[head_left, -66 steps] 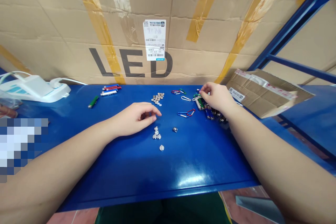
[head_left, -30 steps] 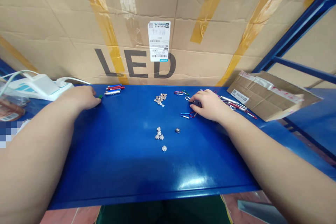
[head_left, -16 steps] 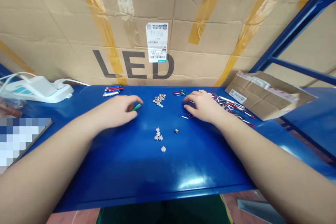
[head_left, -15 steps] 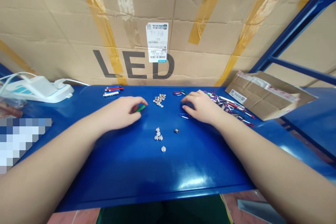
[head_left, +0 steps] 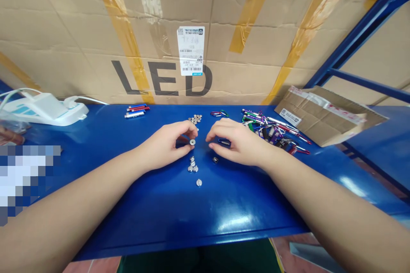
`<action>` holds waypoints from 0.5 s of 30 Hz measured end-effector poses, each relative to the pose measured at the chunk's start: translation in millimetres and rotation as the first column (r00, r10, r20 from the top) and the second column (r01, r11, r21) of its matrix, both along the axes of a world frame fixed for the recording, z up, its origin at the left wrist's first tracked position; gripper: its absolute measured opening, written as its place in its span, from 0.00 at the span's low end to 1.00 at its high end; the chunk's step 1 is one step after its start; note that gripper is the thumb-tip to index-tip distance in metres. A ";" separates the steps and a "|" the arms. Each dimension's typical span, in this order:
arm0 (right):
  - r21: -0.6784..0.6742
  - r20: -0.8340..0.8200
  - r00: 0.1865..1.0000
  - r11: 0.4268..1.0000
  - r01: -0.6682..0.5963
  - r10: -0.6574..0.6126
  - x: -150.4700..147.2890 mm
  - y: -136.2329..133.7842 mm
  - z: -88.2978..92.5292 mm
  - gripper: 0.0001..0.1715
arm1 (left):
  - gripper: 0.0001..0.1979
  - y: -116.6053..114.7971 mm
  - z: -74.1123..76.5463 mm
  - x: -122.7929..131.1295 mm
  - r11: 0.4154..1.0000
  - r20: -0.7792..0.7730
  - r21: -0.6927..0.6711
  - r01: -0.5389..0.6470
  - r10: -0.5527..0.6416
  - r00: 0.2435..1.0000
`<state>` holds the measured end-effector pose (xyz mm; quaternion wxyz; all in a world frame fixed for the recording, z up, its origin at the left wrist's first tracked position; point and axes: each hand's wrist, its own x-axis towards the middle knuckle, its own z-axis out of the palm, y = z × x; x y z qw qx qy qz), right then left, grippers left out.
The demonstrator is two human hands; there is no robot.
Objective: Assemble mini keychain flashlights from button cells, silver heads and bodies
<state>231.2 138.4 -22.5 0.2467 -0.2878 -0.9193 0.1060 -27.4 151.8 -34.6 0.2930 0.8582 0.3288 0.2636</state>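
My left hand (head_left: pixel 165 145) pinches a small silver button cell (head_left: pixel 192 142) between thumb and forefinger. A green mini flashlight is out of sight, perhaps inside this hand. My right hand (head_left: pixel 238 141) rests with curled fingers beside a blue carabiner (head_left: pixel 224 142), and I cannot see it holding anything. Between the hands, a pile of button cells (head_left: pixel 194 118) lies farther away, with a small group of cells (head_left: pixel 192 165) nearer me. A single silver cell (head_left: pixel 199 182) and a darker cell (head_left: pixel 215 160) lie apart.
A heap of flashlights and carabiners (head_left: pixel 272 132) lies at the right on the blue workbench (head_left: pixel 166 222). Red and silver flashlights (head_left: pixel 136 111) lie far left, near a white power strip (head_left: pixel 41 108). A flattened cardboard box (head_left: pixel 320 116) overhangs the right side.
Both hands have moved inward toward the middle. My left hand now pinches a silver cell, and the green flashlight no longer shows. The heap at the right is more fully uncovered.
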 end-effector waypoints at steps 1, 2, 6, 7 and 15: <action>-0.006 0.009 1.000 1.000 -0.008 0.008 -0.4 -0.6 0.2 0.06 | 0.06 0.1 -0.2 0.2 1.000 0.002 0.015 0.000 0.000 1.000; -0.011 0.018 1.000 1.000 -0.012 0.012 -0.5 -1.0 0.3 0.05 | 0.05 0.0 0.1 0.2 0.999 0.001 0.037 0.001 -0.001 1.000; 0.005 0.020 0.999 1.000 0.026 -0.026 0.6 0.5 -1.9 0.06 | 0.03 -0.3 3.7 0.1 0.994 -0.056 0.106 -0.002 0.008 0.998; 0.017 0.024 0.998 0.999 0.049 -0.049 0.6 1.7 -3.7 0.08 | 0.04 0.0 4.2 -0.1 0.993 -0.075 0.114 -0.019 0.028 0.997; 0.113 0.305 0.911 0.960 0.255 -0.278 -14.8 17.9 -28.5 0.29 | 0.21 12.2 -5.4 -7.9 0.958 -0.158 0.046 -0.283 0.286 0.945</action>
